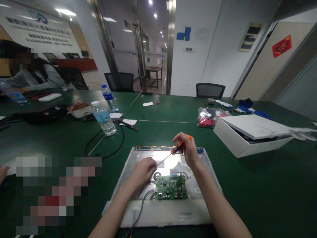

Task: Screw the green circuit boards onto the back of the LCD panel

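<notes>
A screwdriver (181,145) with an orange and black handle is held in my right hand (187,148), its thin shaft slanting down to the left. The shaft's tip ends at the fingers of my left hand (146,169), which are pinched together; what they hold, if anything, is hidden. Both hands are over the silver metal back of a flat display panel (138,211). A green circuit board (170,187) sits on the panel just below the hands, with dark cables (142,206) running from its left side. A blue strip (146,149) lines the panel's far edge.
Two water bottles (105,119) stand at the left beside a looped black cable (123,138). A white box (247,138) with its lid ajar and a plastic bag with red contents (208,119) are at the right. Another person (37,69) sits at the far left.
</notes>
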`<action>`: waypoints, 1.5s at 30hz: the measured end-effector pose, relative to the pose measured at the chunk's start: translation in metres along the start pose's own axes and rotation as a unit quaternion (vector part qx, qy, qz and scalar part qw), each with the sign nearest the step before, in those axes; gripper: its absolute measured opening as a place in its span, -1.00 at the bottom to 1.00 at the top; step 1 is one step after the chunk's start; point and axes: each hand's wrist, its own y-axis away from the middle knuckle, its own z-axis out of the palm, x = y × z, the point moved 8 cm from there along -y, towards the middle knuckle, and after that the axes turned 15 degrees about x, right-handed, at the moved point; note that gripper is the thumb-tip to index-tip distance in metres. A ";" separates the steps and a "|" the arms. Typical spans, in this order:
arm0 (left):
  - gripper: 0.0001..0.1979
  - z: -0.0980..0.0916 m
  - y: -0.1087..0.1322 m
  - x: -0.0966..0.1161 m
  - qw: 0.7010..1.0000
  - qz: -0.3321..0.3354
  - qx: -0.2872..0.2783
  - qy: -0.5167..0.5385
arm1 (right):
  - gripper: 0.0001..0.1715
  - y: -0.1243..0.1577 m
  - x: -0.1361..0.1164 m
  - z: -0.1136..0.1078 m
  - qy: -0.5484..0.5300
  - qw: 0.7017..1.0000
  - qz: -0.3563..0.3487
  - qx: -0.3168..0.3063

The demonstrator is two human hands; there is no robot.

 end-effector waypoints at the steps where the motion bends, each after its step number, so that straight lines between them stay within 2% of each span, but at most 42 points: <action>1: -0.86 0.001 0.001 0.002 1.000 0.009 0.005 0.000 | -0.54 0.005 -0.015 0.006 0.080 0.994 -0.076 -0.015; 3: -0.86 0.003 0.003 0.005 1.000 0.023 0.010 0.002 | -0.61 0.019 -0.037 0.021 0.232 0.949 -0.201 -0.074; 5: -0.85 0.006 0.005 0.007 0.999 0.032 0.007 -0.003 | -0.63 0.033 -0.045 0.033 0.335 0.888 -0.279 -0.147; 8: -0.82 0.008 0.007 0.010 0.999 0.043 0.015 -0.007 | -0.57 0.043 -0.044 0.038 0.417 0.828 -0.311 -0.208; 11: -0.81 0.007 0.009 0.011 0.999 0.049 0.018 -0.003 | -0.53 0.042 -0.038 0.037 0.460 0.804 -0.310 -0.216; 18: -0.76 0.006 0.009 0.016 0.999 0.043 -0.001 0.000 | -0.52 0.040 -0.034 0.035 0.466 0.795 -0.311 -0.230; 24: -0.77 0.005 0.008 0.020 0.998 0.034 -0.009 0.044 | -0.56 0.039 -0.034 0.032 0.469 0.792 -0.311 -0.235; 29: -0.82 -0.002 0.006 0.018 0.995 -0.028 -0.029 0.087 | -0.61 0.039 -0.034 0.032 0.470 0.796 -0.298 -0.238; 34: -0.85 -0.002 0.009 0.015 0.984 -0.103 -0.089 0.112 | -0.60 0.039 -0.035 0.031 0.466 0.802 -0.290 -0.235; 37: -0.86 0.001 0.011 0.017 0.979 -0.117 -0.113 0.126 | -0.60 0.038 -0.033 0.031 0.468 0.802 -0.284 -0.238; 45: -0.88 0.005 0.014 0.013 0.973 -0.130 -0.136 0.130 | -0.60 0.036 -0.028 0.030 0.473 0.800 -0.279 -0.241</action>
